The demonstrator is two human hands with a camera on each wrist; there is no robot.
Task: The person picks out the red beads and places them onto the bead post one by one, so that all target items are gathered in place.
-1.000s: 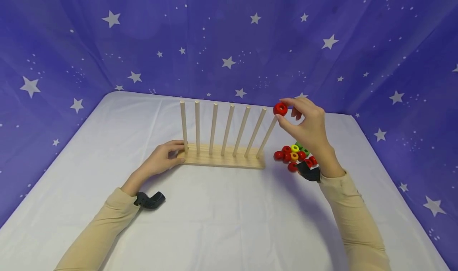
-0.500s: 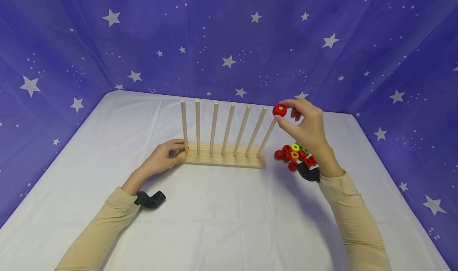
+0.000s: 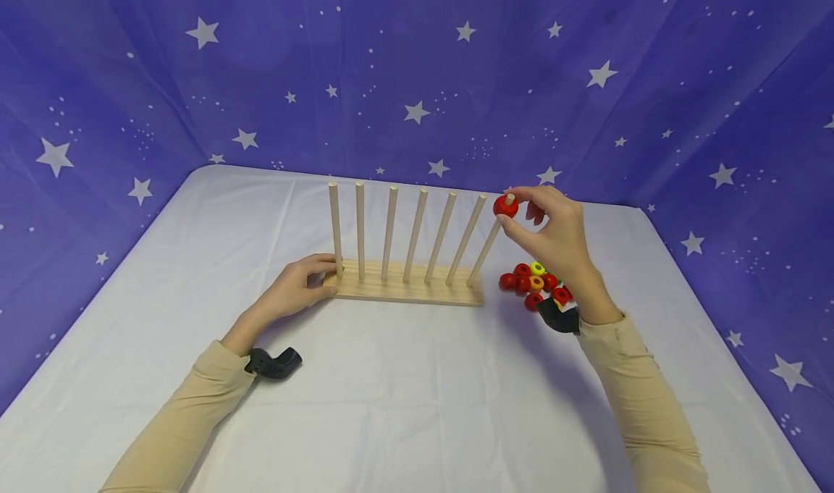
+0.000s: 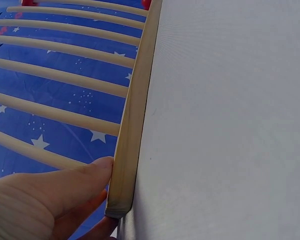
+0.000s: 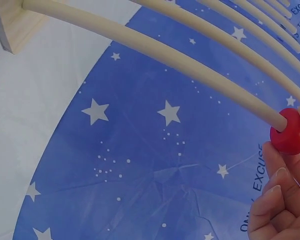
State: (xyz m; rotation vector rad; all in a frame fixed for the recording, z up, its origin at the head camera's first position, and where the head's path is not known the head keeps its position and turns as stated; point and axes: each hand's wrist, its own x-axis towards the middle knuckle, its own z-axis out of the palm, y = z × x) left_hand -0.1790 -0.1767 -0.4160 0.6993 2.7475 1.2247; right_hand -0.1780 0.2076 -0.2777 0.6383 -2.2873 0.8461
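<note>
A wooden rack (image 3: 404,292) with several upright pegs stands on the white cloth. My right hand (image 3: 554,229) pinches a red bead (image 3: 500,208) between thumb and fingers; the bead is around the top of the rightmost peg (image 3: 485,250), whose tip pokes through. In the right wrist view the peg (image 5: 165,57) enters the hole of the red bead (image 5: 290,137). My left hand (image 3: 293,289) grips the left end of the rack's base, thumb on the near side. The left wrist view shows that thumb against the base's edge (image 4: 132,130).
Red, yellow, orange and green beads (image 3: 523,285) lie in a pile right of the rack, partly hidden by my right wrist and its black mount (image 3: 559,318). A blue curtain with stars (image 3: 391,59) rises behind the white table (image 3: 391,406).
The red bead has moved from above the rightmost peg's tip down onto it, and the tip now sticks out of the hole. My right hand has lowered slightly; my left has stayed put.
</note>
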